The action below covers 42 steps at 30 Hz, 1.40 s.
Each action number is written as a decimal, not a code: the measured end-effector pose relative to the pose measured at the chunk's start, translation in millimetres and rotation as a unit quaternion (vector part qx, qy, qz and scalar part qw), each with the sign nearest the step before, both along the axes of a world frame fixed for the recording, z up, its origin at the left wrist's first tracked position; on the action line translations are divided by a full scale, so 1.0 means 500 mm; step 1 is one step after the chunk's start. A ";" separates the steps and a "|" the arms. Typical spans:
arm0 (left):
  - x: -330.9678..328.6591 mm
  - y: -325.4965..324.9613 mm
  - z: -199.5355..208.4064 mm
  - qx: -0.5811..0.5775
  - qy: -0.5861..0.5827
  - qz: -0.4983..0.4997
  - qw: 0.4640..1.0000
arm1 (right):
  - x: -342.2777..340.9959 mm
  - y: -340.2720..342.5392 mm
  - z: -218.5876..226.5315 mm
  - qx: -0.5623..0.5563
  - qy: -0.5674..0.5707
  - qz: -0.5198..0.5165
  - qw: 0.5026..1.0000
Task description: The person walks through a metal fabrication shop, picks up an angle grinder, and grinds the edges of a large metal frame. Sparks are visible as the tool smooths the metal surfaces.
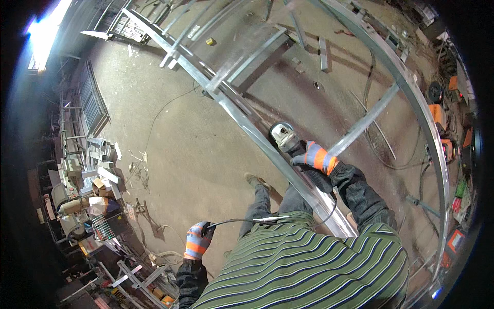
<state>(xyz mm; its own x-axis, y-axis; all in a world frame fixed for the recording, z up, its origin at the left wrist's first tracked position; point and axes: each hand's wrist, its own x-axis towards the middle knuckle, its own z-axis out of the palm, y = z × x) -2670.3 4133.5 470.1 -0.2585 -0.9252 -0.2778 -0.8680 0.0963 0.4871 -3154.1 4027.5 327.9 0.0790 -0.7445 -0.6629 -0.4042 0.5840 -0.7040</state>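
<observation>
Frame: a long curved grey steel frame [242,118] is laid across the concrete floor [175,144].
Grinder: a grey angle grinder [284,138] is pressed on the frame's rail.
Right hand [315,158]: gloved, closed round the grinder's body.
Left hand [198,241]: gloved, left of the frame, closed on the thin black power cable [242,221].

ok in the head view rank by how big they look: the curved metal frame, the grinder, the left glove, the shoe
1. curved metal frame, by far the largest
2. grinder
3. left glove, close to the grinder in size and nearer the camera, so that order is unsure
4. shoe, smallest
</observation>
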 end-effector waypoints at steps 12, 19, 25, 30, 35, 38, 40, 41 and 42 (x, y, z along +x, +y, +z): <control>0.093 -0.266 -0.110 0.204 0.076 -0.147 0.965 | 0.053 -0.110 0.087 0.047 -0.044 -0.106 0.992; -0.088 -0.595 -0.145 -0.059 0.099 -0.283 0.952 | 0.014 -0.094 0.234 -0.019 0.007 -0.204 0.979; -0.405 -0.896 -0.221 -0.211 -0.056 -0.197 0.956 | -0.009 -0.185 0.282 0.019 -0.095 -0.284 0.954; -0.453 -0.987 -0.219 -0.007 -0.213 -0.322 0.923 | -0.019 -0.245 0.266 0.032 -0.207 -0.336 0.918; -0.376 -1.118 -0.207 -0.167 -0.230 -0.297 0.912 | -0.025 -0.296 0.247 0.032 -0.140 -0.264 0.954; -0.354 -1.151 -0.194 -0.168 -0.177 -0.290 0.925 | -0.026 -0.332 0.230 0.025 -0.133 -0.230 0.964; -0.359 -1.125 -0.193 -0.219 -0.144 -0.324 0.909 | -0.031 -0.345 0.219 0.079 -0.077 -0.200 0.974; -0.369 -1.102 -0.197 -0.272 -0.095 -0.351 0.891 | -0.032 -0.345 0.213 0.128 -0.027 -0.182 0.974; -0.388 -1.091 -0.209 -0.160 -0.147 -0.493 0.843 | -0.037 -0.337 0.216 0.110 -0.060 -0.195 0.973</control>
<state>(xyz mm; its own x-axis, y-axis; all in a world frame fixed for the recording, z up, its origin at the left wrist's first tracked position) -2864.1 3588.2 365.7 -0.9086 -0.3413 -0.2409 -0.3687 0.9263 0.0781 -3172.5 3858.8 435.7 -0.0943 -0.5743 -0.8132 -0.0456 0.8184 -0.5728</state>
